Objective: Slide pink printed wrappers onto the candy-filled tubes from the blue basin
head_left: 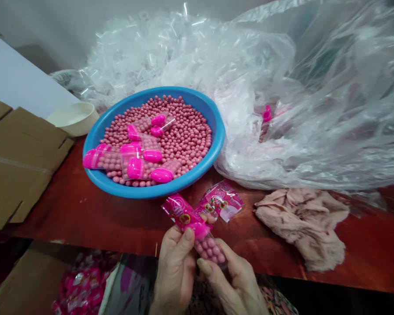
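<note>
Both of my hands are closed on one clear candy tube [210,249], filled with pink balls, just over the table's front edge. My left hand [177,262] pinches its bright pink cap end, together with a shiny pink printed wrapper [177,208] that sticks out past the cap. Thumb and fingers of my right hand [238,280] grip the tube's clear lower end. More printed wrappers [225,201] lie just beyond my fingers. Behind them stands a blue basin [218,131] full of loose pink balls [190,135], with several filled, pink-capped tubes [135,168] lying on top.
A large heap of clear plastic tubes [138,48] and a clear plastic bag [315,144] fill the back. On the right lies a crumpled cloth [305,218]. Cardboard [22,162] and a white bowl [75,120] stand left. Below the red table [118,232], a box holds pink packets [82,280].
</note>
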